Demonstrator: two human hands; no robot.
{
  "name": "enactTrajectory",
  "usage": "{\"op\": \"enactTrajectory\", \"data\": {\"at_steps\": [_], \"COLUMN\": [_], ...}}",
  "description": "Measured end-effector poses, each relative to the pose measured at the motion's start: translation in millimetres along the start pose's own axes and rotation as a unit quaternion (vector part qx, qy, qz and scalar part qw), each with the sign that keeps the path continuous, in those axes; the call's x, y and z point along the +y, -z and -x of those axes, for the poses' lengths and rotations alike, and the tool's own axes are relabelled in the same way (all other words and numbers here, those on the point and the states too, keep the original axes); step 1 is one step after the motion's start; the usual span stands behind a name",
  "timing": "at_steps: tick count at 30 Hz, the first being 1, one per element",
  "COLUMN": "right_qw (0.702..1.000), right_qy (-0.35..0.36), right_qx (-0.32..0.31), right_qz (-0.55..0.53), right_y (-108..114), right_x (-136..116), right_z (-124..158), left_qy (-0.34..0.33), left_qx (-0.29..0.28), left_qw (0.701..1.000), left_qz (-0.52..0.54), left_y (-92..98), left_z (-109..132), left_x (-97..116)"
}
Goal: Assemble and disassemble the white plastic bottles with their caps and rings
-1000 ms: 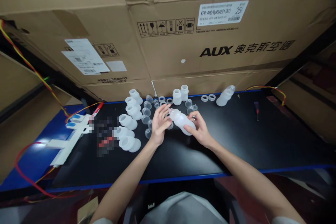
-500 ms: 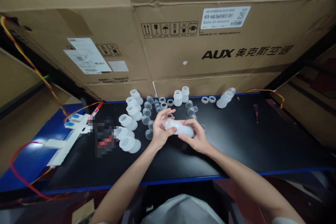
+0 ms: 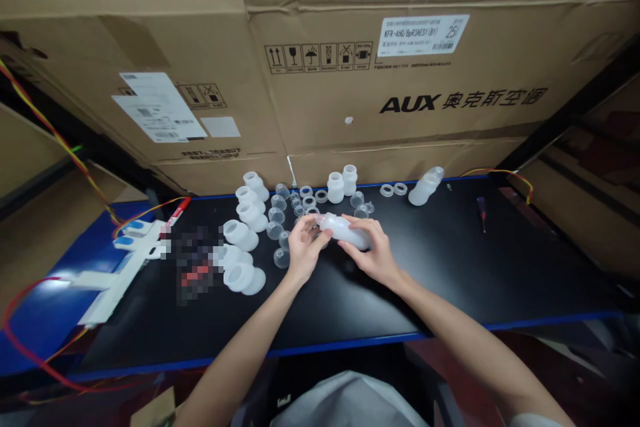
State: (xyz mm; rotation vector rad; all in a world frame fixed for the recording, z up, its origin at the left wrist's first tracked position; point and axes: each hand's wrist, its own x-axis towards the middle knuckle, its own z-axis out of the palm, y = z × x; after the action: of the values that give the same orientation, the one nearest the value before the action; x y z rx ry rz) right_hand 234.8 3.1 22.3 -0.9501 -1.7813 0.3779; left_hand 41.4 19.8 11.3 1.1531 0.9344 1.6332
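Observation:
A white baby bottle [image 3: 344, 231] lies nearly level between my two hands above the black table, its narrow end with the teat to the left. My left hand [image 3: 306, 250] is closed around that teat end, thumb against the neck. Around the bottle's body, the fingers and thumb of my right hand [image 3: 374, 253] are closed. Just beyond and left of my hands are clear domed caps [image 3: 275, 230] and white rings [image 3: 309, 202]; my hands partly cover some of them.
Several open white bottles [image 3: 240, 235] lie or stand at the left, and two bottles [image 3: 335, 187] stand at the back. A capped bottle [image 3: 427, 187] stands at the right, near two rings [image 3: 393, 190]. A screwdriver [image 3: 481, 215] lies farther right. Behind rises a cardboard box [image 3: 320, 100].
The teat end of the bottle has tipped up and away a little, and my left fingers have curled in around it. The view has shifted slightly.

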Motion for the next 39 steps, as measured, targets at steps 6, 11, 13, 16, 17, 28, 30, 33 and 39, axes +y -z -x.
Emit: {"op": "enactTrajectory", "data": {"at_steps": [6,11,13,16,17,28,30,33,39], "right_qw": [0.991,0.945,0.928,0.917,0.916,0.995,0.992,0.965,0.948], "right_qy": [-0.074,-0.208,-0.238,-0.248,-0.242,-0.006,0.025,-0.022,-0.108], "right_qx": [-0.026,-0.061,-0.062,-0.062,-0.066,-0.096,-0.073,-0.080,-0.164], "right_qz": [-0.107,-0.246,-0.280,-0.307,-0.311,-0.041,0.104,0.248,0.248], "right_y": [1,2,4,6,6,7,13,22,39], "right_x": [4,5,5,8,9,-6,-4,10,39], "right_z": [-2,-6,-7,-10,-10,-8,-11,-17,-20], "left_qy": [0.056,0.110,0.120,0.125,0.130,0.151,0.137,0.137,0.154], "left_qx": [-0.021,-0.014,-0.014,-0.019,-0.022,-0.031,-0.031,-0.041,-0.055], "left_qw": [0.998,0.991,0.988,0.984,0.982,0.982,0.987,0.988,0.981], "left_qz": [0.035,0.077,0.097,0.126,0.133,0.108,0.073,0.054,0.105], "left_y": [5.5,5.8,4.4,1.1,0.0,-8.9,-8.9,-7.5,-6.4], "left_z": [-6,-2,0,2,2,19,19,19,19], "left_x": [-3,1,1,1,3,-2,-6,-6,3]}}
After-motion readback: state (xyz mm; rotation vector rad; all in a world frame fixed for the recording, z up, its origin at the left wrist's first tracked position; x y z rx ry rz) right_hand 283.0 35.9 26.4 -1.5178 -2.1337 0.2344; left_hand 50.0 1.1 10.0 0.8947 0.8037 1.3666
